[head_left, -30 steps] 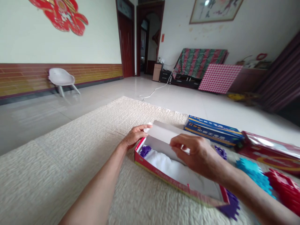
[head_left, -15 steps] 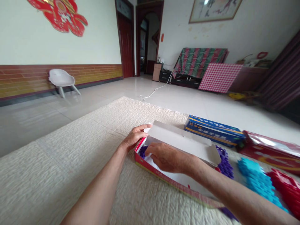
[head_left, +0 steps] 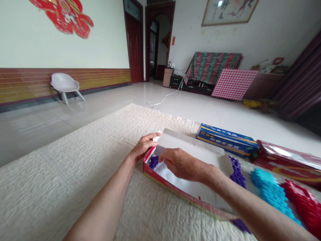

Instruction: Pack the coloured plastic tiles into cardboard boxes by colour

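A long red and yellow cardboard box [head_left: 173, 187] lies open on the cream textured cover, its white lid [head_left: 185, 142] tilted back. My left hand [head_left: 145, 145] pinches a corner flap at the box's left end, thumb and fingers closed on it. Over the box's white interior is my right hand [head_left: 177, 162], fingers curled together; whatever they may hold is hidden. Purple plastic pieces [head_left: 153, 162] sit inside the left end, just beside my right fingertips. More purple pieces [head_left: 237, 172] lie outside, past the box's right end.
Behind the box stands a blue box [head_left: 227, 142], with a dark red box [head_left: 288, 162] to its right. Stacked turquoise pieces [head_left: 272, 192] and red pieces [head_left: 302, 202] lie at the right, near my right forearm. A white chair [head_left: 65, 85] stands by the far left wall.
My right hand has risen slightly and drawn right, away from the purple pieces, which now show more. My left hand keeps its hold on the flap.
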